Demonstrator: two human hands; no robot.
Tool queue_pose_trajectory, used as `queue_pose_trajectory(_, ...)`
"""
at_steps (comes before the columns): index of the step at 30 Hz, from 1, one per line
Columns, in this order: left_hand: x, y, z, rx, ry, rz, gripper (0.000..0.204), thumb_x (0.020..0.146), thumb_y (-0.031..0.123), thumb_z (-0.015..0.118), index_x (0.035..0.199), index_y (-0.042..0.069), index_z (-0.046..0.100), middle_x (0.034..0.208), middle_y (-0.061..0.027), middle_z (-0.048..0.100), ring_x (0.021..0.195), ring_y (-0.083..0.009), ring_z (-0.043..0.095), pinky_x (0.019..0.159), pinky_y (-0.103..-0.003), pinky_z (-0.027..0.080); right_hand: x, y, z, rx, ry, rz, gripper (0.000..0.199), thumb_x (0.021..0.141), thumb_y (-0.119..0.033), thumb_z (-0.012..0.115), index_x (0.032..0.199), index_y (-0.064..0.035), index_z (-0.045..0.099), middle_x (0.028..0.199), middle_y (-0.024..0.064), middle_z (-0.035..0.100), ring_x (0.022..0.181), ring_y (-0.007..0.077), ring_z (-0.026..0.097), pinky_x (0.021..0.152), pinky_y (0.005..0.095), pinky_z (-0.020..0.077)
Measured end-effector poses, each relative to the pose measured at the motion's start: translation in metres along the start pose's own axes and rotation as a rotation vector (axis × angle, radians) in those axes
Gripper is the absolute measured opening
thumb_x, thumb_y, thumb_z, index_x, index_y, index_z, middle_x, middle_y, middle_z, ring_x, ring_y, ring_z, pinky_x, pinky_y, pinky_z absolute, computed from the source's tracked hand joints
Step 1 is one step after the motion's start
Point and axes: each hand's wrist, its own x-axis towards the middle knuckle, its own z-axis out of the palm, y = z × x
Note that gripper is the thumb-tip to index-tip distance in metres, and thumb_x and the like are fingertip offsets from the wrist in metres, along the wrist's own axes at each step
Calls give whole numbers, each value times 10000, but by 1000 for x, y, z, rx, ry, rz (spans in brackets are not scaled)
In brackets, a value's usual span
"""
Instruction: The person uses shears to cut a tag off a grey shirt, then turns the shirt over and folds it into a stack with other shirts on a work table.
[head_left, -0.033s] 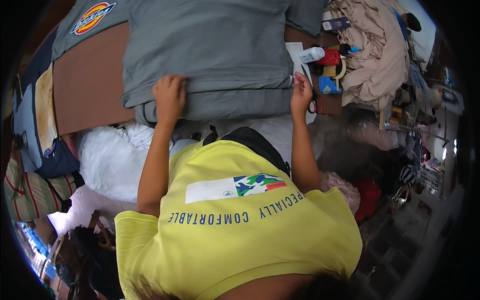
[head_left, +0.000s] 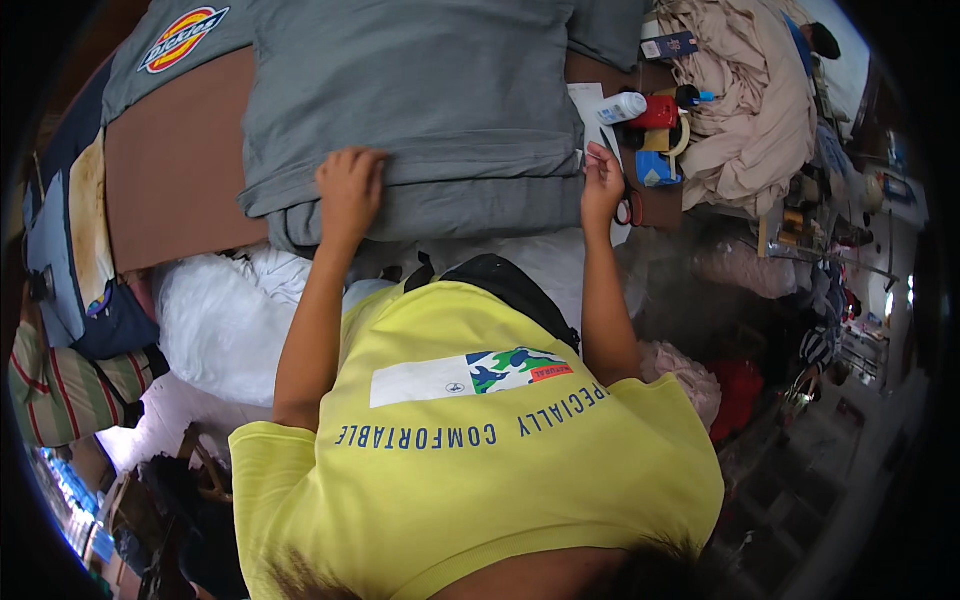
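Note:
A large grey garment [head_left: 410, 90] lies spread on a brown tabletop, with folded layers along its near edge. My left hand [head_left: 350, 185] rests on these folds left of the middle, palm down, its fingers stretched to the right and lightly bent over the cloth. At the garment's right edge is my right hand [head_left: 602, 185], its thumb and fingers drawn together. Whatever lies between those fingertips is too small to make out. Red-handled scissors [head_left: 630, 208] lie just right of that hand, partly on a white paper [head_left: 588, 100].
On the brown tabletop [head_left: 180, 160] stand a white bottle [head_left: 622, 107], a red container [head_left: 657, 112], a roll of tape [head_left: 682, 135] and a blue box [head_left: 655, 168]. Beige cloth [head_left: 745, 110] is heaped at the right. Another grey piece with a badge [head_left: 183, 40] lies far left. White plastic bags [head_left: 215, 320] sit below the table edge.
My left hand has slid slightly to the right along the folds. The garment and my right hand look almost the same.

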Motion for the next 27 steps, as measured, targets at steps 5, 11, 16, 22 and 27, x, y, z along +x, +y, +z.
queue_pose_trajectory(5,8,27,34,-30,-35,82,276,772,199,623,1039,139,587,994,-39,539,963,-236,484,833,-372,346,2,-14,8,-126,-112,-106,246,780,-29,581,1024,-62,597,984,67,518,861,169,519,741,267,433)
queue_pose_trajectory(11,8,29,38,-78,-16,38,393,733,235,667,1106,158,569,1087,-37,515,1034,-234,446,894,-384,326,-1,8,15,-276,-165,-184,399,699,-37,656,1083,-102,570,1051,113,502,992,289,495,860,352,402)
queue_pose_trajectory(16,9,29,38,-84,-29,26,407,713,240,685,1098,167,573,1027,-42,510,1000,-231,449,879,-376,321,-1,9,15,-265,-177,-151,428,691,-26,659,1099,-110,561,1056,113,500,991,290,496,863,350,401)
queue_pose_trajectory(22,10,30,37,-76,-80,-15,354,706,237,691,1037,160,593,955,-46,485,956,-227,446,850,-370,314,0,9,14,-217,-177,-134,450,687,-17,660,1113,-122,556,1064,109,496,990,286,494,863,344,401)
queue_pose_trajectory(27,12,34,36,-69,-21,8,296,705,226,684,980,159,597,927,-37,495,951,-228,454,847,-384,309,0,2,15,-288,-193,-186,371,709,-3,634,1049,-142,588,1125,104,464,1026,280,468,863,358,398)
